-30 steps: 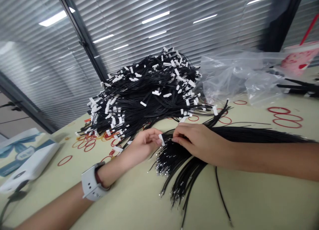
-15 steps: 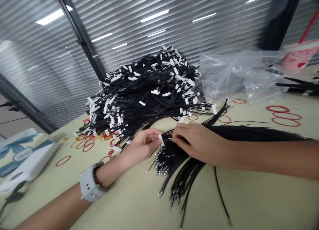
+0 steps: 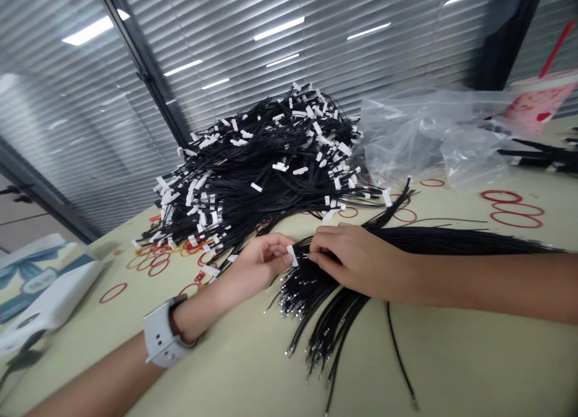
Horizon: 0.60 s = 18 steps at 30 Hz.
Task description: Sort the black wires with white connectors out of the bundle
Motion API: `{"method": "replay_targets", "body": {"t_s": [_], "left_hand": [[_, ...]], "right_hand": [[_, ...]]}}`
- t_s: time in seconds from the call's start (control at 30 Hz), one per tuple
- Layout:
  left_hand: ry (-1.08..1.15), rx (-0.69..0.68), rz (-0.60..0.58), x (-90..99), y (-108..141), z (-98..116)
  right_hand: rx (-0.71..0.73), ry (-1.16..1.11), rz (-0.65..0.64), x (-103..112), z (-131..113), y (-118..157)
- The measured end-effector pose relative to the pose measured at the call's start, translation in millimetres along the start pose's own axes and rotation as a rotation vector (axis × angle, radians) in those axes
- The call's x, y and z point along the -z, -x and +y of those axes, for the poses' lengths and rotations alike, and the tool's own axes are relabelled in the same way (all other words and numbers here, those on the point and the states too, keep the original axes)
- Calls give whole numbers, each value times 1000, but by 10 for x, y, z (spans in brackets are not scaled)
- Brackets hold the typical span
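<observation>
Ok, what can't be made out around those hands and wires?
Head view only:
- bundled wires under the right hand: its fingers hide where they lead
- white connector at the left hand: fingertips cover part of it
- metal wire tips: too small to read their shape
- black cables: cut off by the right edge

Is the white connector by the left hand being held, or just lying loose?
Held: the white connector is pinched at the fingertips of the left hand, right beside the black wire bundle.
</observation>
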State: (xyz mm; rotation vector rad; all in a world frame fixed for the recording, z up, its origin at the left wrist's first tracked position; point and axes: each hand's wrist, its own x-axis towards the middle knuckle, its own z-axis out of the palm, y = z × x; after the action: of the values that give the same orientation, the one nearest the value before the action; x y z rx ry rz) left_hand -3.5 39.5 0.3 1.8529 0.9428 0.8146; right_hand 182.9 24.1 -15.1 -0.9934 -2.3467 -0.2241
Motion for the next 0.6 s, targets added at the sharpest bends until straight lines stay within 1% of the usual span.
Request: {"method": "replay_targets", "body": {"t_s": [0.13,0.27,0.43,0.6], "left_hand": [[-17,-19,-30,1,-2,-22],[-54,-56,-36,-1,1,-45],[-62,-47,-59,-15,18,-33],[-28,-44,-53,2,-5,-30]], "right_hand": [[-9,-32,14,-28,-3,-2],[20,-52,15,-48,-13,-1],[36,-83,-5,-40,-30,16],[45,-98,29,-48,-16,17]]}}
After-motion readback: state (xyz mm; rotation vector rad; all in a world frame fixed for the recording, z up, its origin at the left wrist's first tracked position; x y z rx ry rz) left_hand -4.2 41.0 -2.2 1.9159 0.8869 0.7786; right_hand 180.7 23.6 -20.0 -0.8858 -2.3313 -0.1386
